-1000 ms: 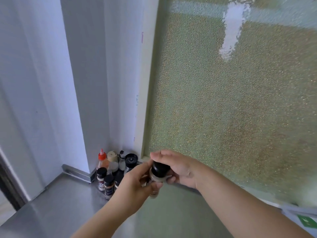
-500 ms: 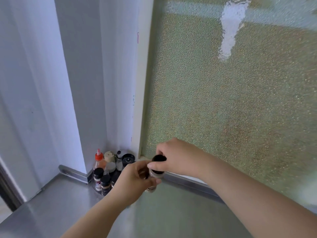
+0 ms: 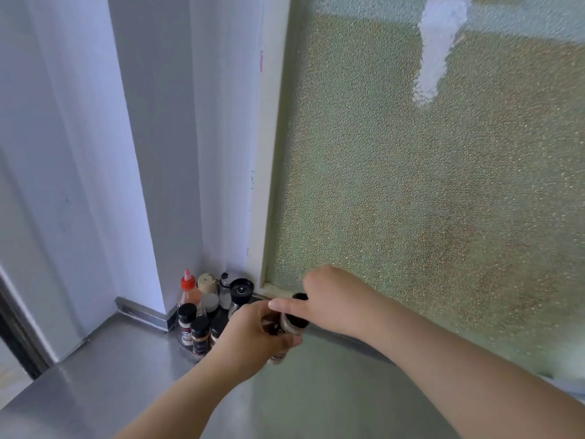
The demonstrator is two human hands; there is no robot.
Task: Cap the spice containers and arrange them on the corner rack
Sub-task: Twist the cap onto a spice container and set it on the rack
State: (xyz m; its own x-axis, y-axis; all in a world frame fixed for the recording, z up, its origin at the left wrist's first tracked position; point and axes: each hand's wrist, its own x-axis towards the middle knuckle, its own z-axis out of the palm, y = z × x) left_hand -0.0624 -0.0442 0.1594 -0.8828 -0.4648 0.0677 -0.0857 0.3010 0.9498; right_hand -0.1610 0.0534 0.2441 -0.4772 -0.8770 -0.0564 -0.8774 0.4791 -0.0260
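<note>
Left hand (image 3: 253, 335) grips an upright spice jar (image 3: 286, 327) above a steel counter (image 3: 110, 375), right hand (image 3: 329, 299) pinching its black cap (image 3: 299, 312) pointing up, beside bottles (image 3: 202, 315) clustered in the corner by frosted glass (image 3: 427, 185)

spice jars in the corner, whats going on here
A person is capping a spice jar in mid-air over the steel counter. The left hand grips the jar's body while the right hand holds its black cap at the top. The other containers, including a red-capped squeeze bottle and a black-topped grinder, already stand grouped on the corner rack by the frosted window.
</note>
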